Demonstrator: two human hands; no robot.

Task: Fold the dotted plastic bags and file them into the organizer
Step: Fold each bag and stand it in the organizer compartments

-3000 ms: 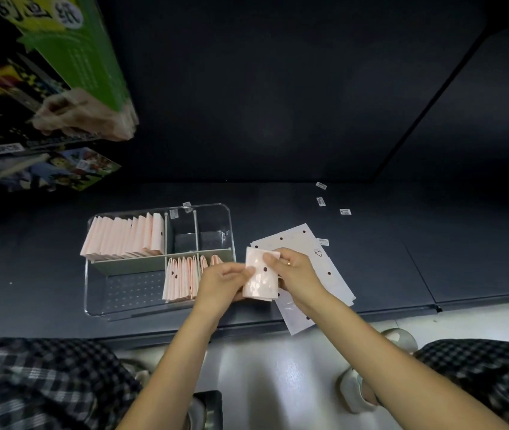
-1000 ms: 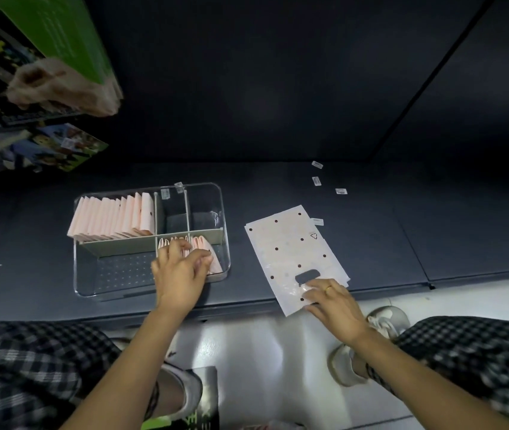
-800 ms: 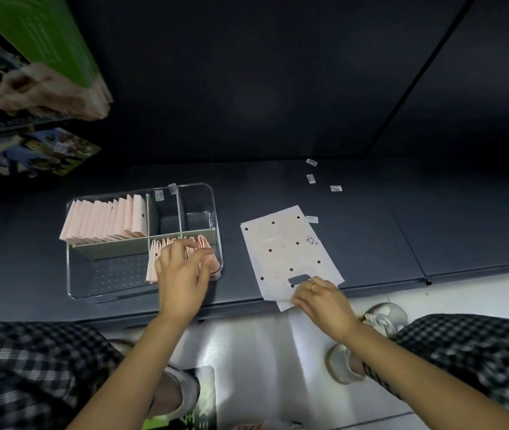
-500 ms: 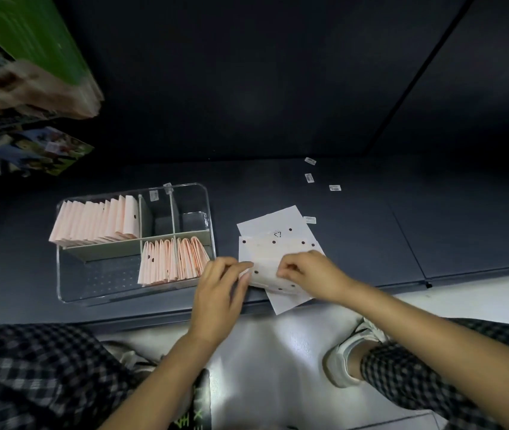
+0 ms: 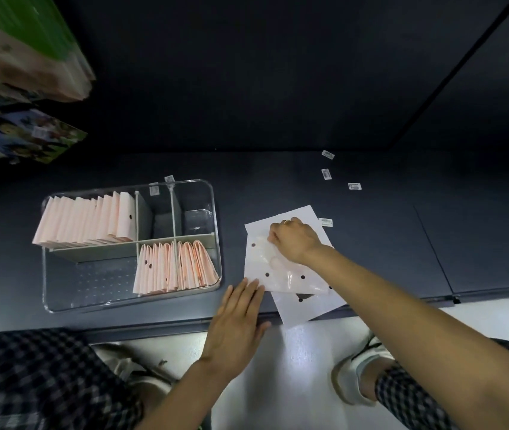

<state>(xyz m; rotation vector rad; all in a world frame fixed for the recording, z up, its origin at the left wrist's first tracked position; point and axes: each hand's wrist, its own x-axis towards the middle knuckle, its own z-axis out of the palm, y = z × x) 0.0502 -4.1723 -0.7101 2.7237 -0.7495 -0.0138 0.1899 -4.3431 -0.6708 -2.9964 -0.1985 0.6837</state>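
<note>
Fold no. 1 is done on the next dotted bag (image 5: 281,268). Half a sec ago both hands were still bringing its near edge over; a sec ago my left hand (image 5: 237,321) was in the organizer (image 5: 214,212) seating the previous packet. Now the bag lies doubled on the dark shelf (image 5: 371,243), just right of the organizer, on top of the remaining flat sheet(s) (image 5: 309,308). My right hand (image 5: 295,240) sits on the far edge w/ fingers curled, seemingly pinching the fold line; can't fully confirm, knuckles hide the tips. Left hand is flat, fingers straight, holding nothing, tips touching the bag's near-left corner. Organizer already has folded packets (image 5: 172,265) in the front-right slot and a full row (image 5: 88,218) at back left. My read: one filed, this one needs more folds before it goes in.
</note>
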